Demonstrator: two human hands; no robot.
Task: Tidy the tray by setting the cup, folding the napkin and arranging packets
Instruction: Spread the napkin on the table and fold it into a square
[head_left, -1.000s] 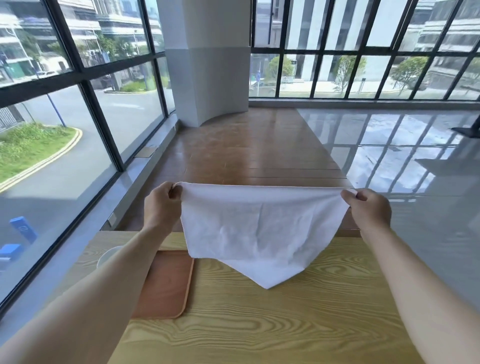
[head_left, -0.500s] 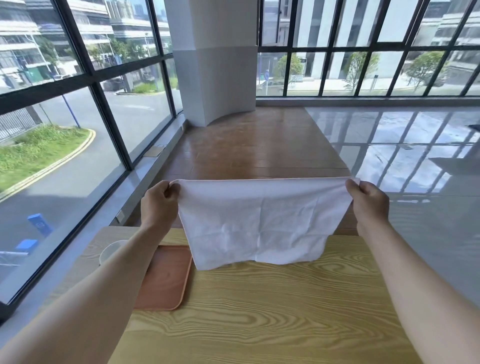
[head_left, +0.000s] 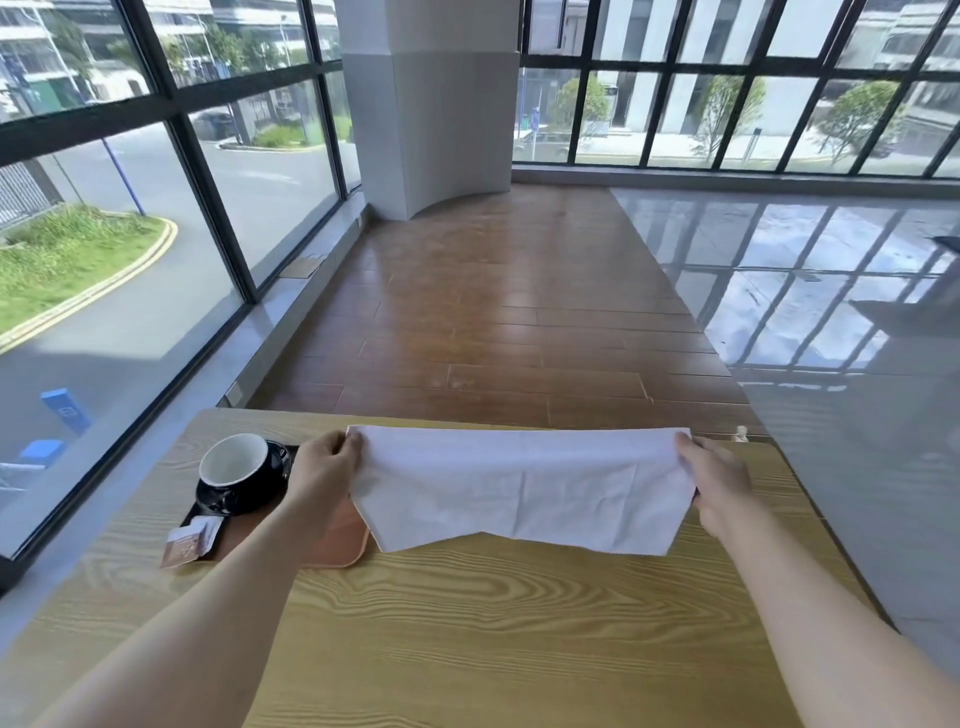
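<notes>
A white cloth napkin (head_left: 519, 486) is stretched wide between my hands, low over the far part of the wooden table (head_left: 467, 623). My left hand (head_left: 324, 467) pinches its top left corner and my right hand (head_left: 719, 480) grips its right edge. The napkin's lower edge rests on the table and covers the right end of the orange-brown tray (head_left: 332, 540). At the tray's left stands a black cup with a white inside (head_left: 239, 465) on a black saucer (head_left: 228, 499). A brown-and-white packet (head_left: 189, 538) lies at the tray's near left corner, hanging over its edge.
Floor-to-ceiling windows run along the left, right beside the table's left edge. Beyond the table's far edge lie a wooden floor, a glossy tiled floor and a white pillar (head_left: 431, 104). A small pale object (head_left: 742, 432) sits at the table's far right corner.
Both hands have brought the napkin down from mid-air onto the table. The view has tilted down, so the cup, saucer and packet now show.
</notes>
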